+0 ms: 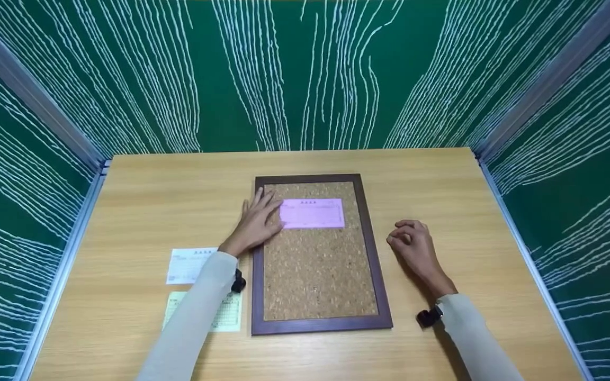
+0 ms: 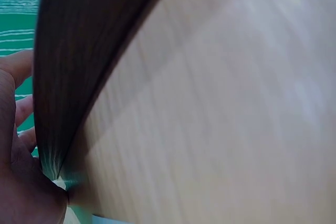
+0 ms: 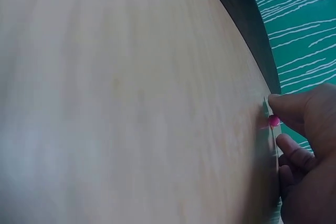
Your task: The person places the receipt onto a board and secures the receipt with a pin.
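A corkboard point(image 1: 315, 275) in a dark brown frame lies flat on the table. A pink printed slip point(image 1: 313, 213) rests on its upper part. My left hand point(image 1: 256, 221) lies over the board's left edge, fingers spread, with thumb and fingertips touching the slip's left end. In the left wrist view the dark frame point(image 2: 79, 51) stands beside that hand. To the right of the board, just above the table, my right hand point(image 1: 413, 246) has curled fingers. The right wrist view shows it pinching a small pink-headed push pin point(image 3: 274, 120); its point cannot be made out.
A white printed slip point(image 1: 183, 264) and a green printed slip point(image 1: 228, 315) lie left of the board, partly behind the left forearm. Green panels with white wavy lines point(image 1: 294, 79) enclose the wooden table point(image 1: 151, 185) at the back and both sides.
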Tool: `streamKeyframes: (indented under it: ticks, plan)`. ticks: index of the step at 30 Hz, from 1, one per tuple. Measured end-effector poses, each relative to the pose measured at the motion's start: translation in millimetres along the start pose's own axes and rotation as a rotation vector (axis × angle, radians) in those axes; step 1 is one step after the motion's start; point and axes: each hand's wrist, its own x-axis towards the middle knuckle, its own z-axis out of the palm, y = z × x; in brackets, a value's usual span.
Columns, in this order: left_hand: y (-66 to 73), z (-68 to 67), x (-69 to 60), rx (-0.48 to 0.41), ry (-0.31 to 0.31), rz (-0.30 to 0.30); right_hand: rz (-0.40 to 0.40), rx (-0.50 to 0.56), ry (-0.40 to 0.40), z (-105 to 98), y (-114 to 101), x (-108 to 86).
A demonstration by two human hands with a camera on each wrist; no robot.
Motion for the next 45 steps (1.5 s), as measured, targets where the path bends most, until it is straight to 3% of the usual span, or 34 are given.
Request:
streamKeyframes:
  ticks: [9,13,20,30,37,45]
  plan:
    - [-0.6,-2.0,-1.9,-0.014,-0.008,-0.019,0.057,0.040,0.009,-3,-15,9.7]
    - [-5.7,-7.2,-11.0,-0.020,-0.002,-0.037,0.028,0.041,0.031,8,-24,15.7]
    - [-15.7,-14.4,-22.9,0.005,0.011,-0.053,0.013,0.099,0.000,28,-37,24.2]
    - [-9.4,-10.5,-13.4,0.033,-0.013,-0.044,0.017,0.201,-0.032,30,-53,32.9]
    - [-2.7,-6.3,-5.9,0.048,-0.030,-0.020,-0.012,0.228,-0.009,31,-60,39.7]
    - [0.0,-3.1,-2.6,0.068,-0.040,0.004,-0.011,0.234,-0.023,24,-95,36.7]
